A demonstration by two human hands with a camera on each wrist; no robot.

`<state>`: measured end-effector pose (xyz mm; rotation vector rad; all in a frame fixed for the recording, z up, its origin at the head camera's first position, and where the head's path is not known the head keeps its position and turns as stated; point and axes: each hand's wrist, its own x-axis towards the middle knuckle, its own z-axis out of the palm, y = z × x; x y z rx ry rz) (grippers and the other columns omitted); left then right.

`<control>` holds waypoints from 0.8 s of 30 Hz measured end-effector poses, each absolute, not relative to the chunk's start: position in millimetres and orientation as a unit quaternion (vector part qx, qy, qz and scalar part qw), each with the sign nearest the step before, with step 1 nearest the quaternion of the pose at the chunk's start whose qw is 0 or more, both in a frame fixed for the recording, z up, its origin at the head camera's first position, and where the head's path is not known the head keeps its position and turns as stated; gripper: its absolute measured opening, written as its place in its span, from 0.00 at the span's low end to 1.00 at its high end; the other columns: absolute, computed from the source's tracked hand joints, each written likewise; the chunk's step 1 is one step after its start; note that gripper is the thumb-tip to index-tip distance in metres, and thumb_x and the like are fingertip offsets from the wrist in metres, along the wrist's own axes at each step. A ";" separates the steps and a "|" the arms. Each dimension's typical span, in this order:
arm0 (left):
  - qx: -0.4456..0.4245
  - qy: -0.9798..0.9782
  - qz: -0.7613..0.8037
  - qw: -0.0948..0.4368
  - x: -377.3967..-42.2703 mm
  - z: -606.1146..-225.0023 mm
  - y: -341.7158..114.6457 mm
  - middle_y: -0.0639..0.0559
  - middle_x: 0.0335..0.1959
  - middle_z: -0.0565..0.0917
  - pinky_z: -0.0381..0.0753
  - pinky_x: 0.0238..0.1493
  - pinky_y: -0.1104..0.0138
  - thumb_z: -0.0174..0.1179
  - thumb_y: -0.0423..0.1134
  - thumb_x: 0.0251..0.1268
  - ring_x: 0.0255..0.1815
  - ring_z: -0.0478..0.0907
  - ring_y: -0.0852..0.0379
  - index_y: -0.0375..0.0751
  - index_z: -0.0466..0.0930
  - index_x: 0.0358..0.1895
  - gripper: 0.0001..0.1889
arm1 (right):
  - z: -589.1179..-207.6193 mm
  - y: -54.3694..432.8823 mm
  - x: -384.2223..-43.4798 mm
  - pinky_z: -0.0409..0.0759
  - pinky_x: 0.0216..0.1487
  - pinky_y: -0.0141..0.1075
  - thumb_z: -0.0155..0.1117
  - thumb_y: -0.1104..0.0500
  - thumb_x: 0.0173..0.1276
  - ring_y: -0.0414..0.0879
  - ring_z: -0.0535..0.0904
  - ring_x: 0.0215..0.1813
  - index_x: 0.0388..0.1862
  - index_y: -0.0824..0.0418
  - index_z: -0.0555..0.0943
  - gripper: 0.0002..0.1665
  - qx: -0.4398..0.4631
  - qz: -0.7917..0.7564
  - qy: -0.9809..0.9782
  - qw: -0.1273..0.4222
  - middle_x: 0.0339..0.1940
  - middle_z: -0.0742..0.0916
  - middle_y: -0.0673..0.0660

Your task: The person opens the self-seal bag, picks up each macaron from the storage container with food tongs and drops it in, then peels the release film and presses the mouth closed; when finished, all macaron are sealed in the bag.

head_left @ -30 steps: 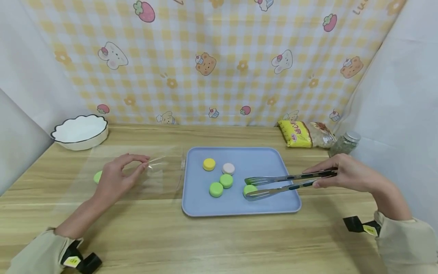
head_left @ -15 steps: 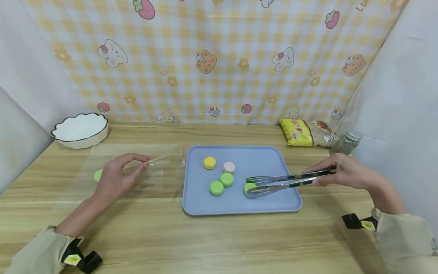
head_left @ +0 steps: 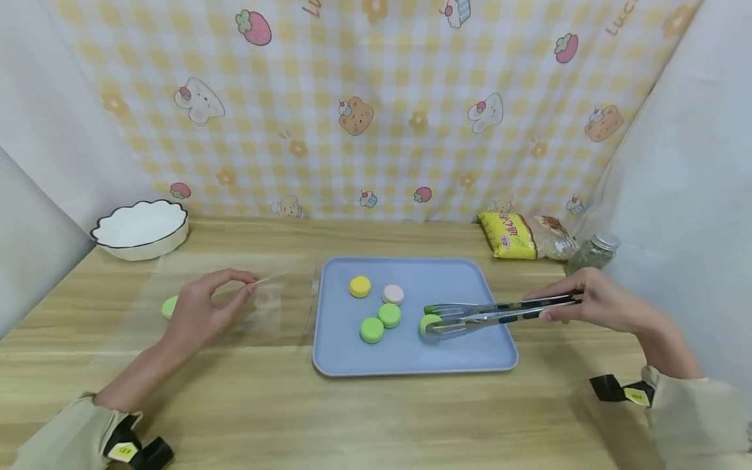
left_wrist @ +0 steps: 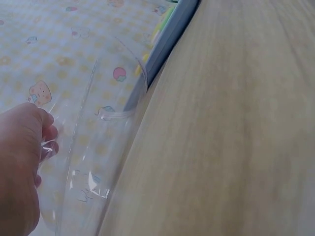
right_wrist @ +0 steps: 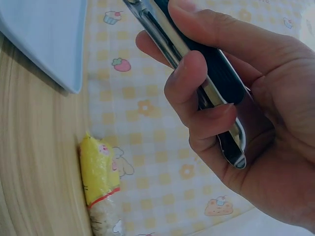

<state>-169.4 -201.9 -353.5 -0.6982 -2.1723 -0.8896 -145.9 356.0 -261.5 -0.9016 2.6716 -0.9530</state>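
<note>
My left hand (head_left: 202, 307) pinches the edge of a clear plastic bag (head_left: 282, 320) lying on the table, left of the blue tray (head_left: 405, 359). Part of a green macaron (head_left: 168, 306) shows behind that hand; whether it lies inside the bag I cannot tell. In my right hand (head_left: 611, 307) are metal tongs (head_left: 484, 318), their black-inlaid handles gripped between thumb and curled fingers, as the right wrist view (right_wrist: 211, 83) also shows. The slotted tong ends sit around a green macaron (head_left: 429, 322) on the tray. Two more green macarons (head_left: 371, 330), a yellow one (head_left: 360, 286) and a pale one (head_left: 393, 295) lie left of it.
A white scalloped dish (head_left: 141, 232) stands at the back left. Near the back right lie a yellow-and-clear food packet (head_left: 523, 236) and a glass jar (head_left: 593, 253) with a metal lid. A checked curtain (head_left: 382, 150) hangs behind the table.
The tong arms have drawn closer together about the green macaron as my right hand squeezes. My left hand stays at the bag's edge. The head view has tilted slightly.
</note>
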 end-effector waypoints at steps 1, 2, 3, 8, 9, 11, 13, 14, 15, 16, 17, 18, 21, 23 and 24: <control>-0.269 -0.833 -0.341 0.342 -169.6 -353.0 -201.8 0.53 0.33 0.86 0.68 0.45 0.81 0.67 0.24 0.48 0.39 0.78 0.68 0.39 0.84 0.33 0.09 | -259.6 356.2 -145.5 0.75 0.21 0.34 0.67 0.66 0.59 0.40 0.80 0.25 0.48 0.63 0.83 0.16 -0.296 -0.315 0.899 0.073 0.33 0.87 0.52; -0.272 -0.832 -0.340 0.345 -170.0 -352.5 -201.7 0.52 0.33 0.86 0.68 0.45 0.81 0.67 0.24 0.48 0.39 0.79 0.67 0.39 0.84 0.33 0.09 | -257.3 356.1 -145.0 0.74 0.21 0.33 0.67 0.65 0.59 0.40 0.79 0.25 0.48 0.62 0.83 0.16 -0.291 -0.313 0.902 0.067 0.33 0.87 0.52; -0.272 -0.831 -0.340 0.347 -170.3 -352.0 -201.6 0.52 0.33 0.86 0.68 0.45 0.81 0.67 0.24 0.48 0.39 0.79 0.67 0.39 0.84 0.33 0.09 | -255.0 355.7 -144.5 0.74 0.21 0.32 0.67 0.65 0.59 0.40 0.79 0.25 0.48 0.61 0.84 0.16 -0.288 -0.308 0.905 0.060 0.33 0.87 0.51; -0.276 -0.829 -0.344 0.343 -170.9 -349.4 -201.8 0.52 0.34 0.86 0.69 0.46 0.81 0.67 0.24 0.49 0.40 0.78 0.70 0.38 0.85 0.34 0.09 | -244.5 350.3 -138.9 0.73 0.22 0.32 0.67 0.64 0.59 0.38 0.76 0.25 0.48 0.60 0.84 0.16 -0.262 -0.301 0.916 0.047 0.35 0.88 0.51; -0.276 -0.829 -0.345 0.342 -171.0 -349.2 -202.0 0.52 0.34 0.86 0.69 0.46 0.81 0.67 0.24 0.49 0.40 0.78 0.70 0.39 0.85 0.34 0.09 | -243.4 348.6 -138.0 0.70 0.19 0.32 0.68 0.63 0.59 0.36 0.73 0.21 0.48 0.59 0.84 0.16 -0.256 -0.299 0.918 0.043 0.31 0.87 0.50; -0.275 -0.831 -0.344 0.339 -171.3 -348.8 -202.9 0.52 0.34 0.86 0.69 0.45 0.81 0.66 0.24 0.49 0.40 0.78 0.70 0.39 0.85 0.35 0.09 | -241.8 343.9 -137.3 0.64 0.16 0.33 0.68 0.63 0.59 0.35 0.63 0.17 0.48 0.58 0.84 0.16 -0.251 -0.296 0.921 0.036 0.27 0.86 0.48; -0.273 -0.833 -0.343 0.338 -171.4 -348.7 -203.8 0.52 0.34 0.86 0.69 0.45 0.81 0.66 0.25 0.50 0.40 0.78 0.71 0.39 0.85 0.34 0.09 | -241.2 337.0 -138.9 0.61 0.13 0.32 0.69 0.63 0.58 0.33 0.56 0.15 0.48 0.57 0.84 0.17 -0.255 -0.297 0.920 0.025 0.20 0.82 0.45; -0.273 -0.833 -0.343 0.338 -171.4 -348.8 -204.0 0.52 0.35 0.86 0.69 0.45 0.81 0.67 0.25 0.50 0.40 0.78 0.71 0.39 0.85 0.34 0.09 | -240.8 332.8 -140.4 0.60 0.12 0.32 0.69 0.62 0.58 0.32 0.53 0.15 0.48 0.57 0.84 0.17 -0.261 -0.293 0.920 0.018 0.19 0.81 0.44; -0.273 -0.832 -0.343 0.339 -171.4 -348.8 -204.0 0.52 0.35 0.86 0.69 0.45 0.81 0.67 0.25 0.50 0.40 0.77 0.71 0.39 0.85 0.34 0.08 | -240.5 328.0 -142.1 0.58 0.11 0.32 0.69 0.62 0.58 0.31 0.51 0.15 0.47 0.56 0.85 0.17 -0.266 -0.291 0.919 0.011 0.18 0.80 0.44; -0.273 -0.832 -0.345 0.339 -171.4 -348.8 -204.0 0.52 0.35 0.86 0.69 0.45 0.81 0.67 0.25 0.50 0.40 0.77 0.71 0.39 0.85 0.34 0.08 | -240.1 322.8 -143.9 0.58 0.11 0.31 0.70 0.62 0.57 0.31 0.51 0.14 0.47 0.55 0.85 0.16 -0.270 -0.288 0.919 0.004 0.17 0.79 0.42; -0.274 -0.831 -0.346 0.339 -171.3 -348.9 -203.6 0.52 0.35 0.86 0.70 0.45 0.81 0.67 0.25 0.50 0.40 0.77 0.71 0.38 0.85 0.34 0.08 | -239.9 317.3 -145.9 0.57 0.10 0.31 0.70 0.62 0.57 0.30 0.50 0.13 0.47 0.55 0.85 0.17 -0.275 -0.285 0.918 -0.004 0.14 0.75 0.41; -0.274 -0.831 -0.347 0.338 -171.2 -349.0 -203.2 0.52 0.35 0.86 0.70 0.46 0.81 0.67 0.25 0.50 0.41 0.77 0.71 0.38 0.85 0.35 0.08 | -239.4 311.4 -148.0 0.56 0.09 0.31 0.70 0.62 0.57 0.30 0.49 0.13 0.46 0.56 0.85 0.16 -0.281 -0.283 0.917 -0.013 0.12 0.72 0.41; -0.273 -0.830 -0.350 0.339 -170.7 -349.5 -202.0 0.52 0.34 0.86 0.71 0.45 0.80 0.66 0.25 0.50 0.40 0.77 0.71 0.38 0.85 0.34 0.08 | -238.9 293.2 -155.8 0.57 0.10 0.30 0.71 0.62 0.55 0.29 0.49 0.11 0.46 0.56 0.85 0.17 -0.296 -0.278 0.913 -0.037 0.09 0.71 0.39; -0.269 -0.831 -0.351 0.338 -170.3 -350.2 -201.6 0.52 0.34 0.86 0.70 0.45 0.80 0.66 0.25 0.50 0.41 0.77 0.71 0.38 0.85 0.34 0.08 | -239.3 281.7 -161.9 0.58 0.10 0.30 0.72 0.62 0.55 0.30 0.49 0.10 0.46 0.56 0.85 0.17 -0.308 -0.279 0.908 -0.048 0.07 0.69 0.40; -0.267 -0.831 -0.352 0.338 -170.0 -350.5 -201.5 0.52 0.34 0.86 0.70 0.45 0.80 0.66 0.25 0.50 0.41 0.77 0.72 0.38 0.85 0.34 0.08 | -239.6 276.4 -165.0 0.58 0.11 0.30 0.72 0.62 0.55 0.30 0.50 0.10 0.46 0.56 0.85 0.17 -0.314 -0.280 0.906 -0.052 0.07 0.72 0.40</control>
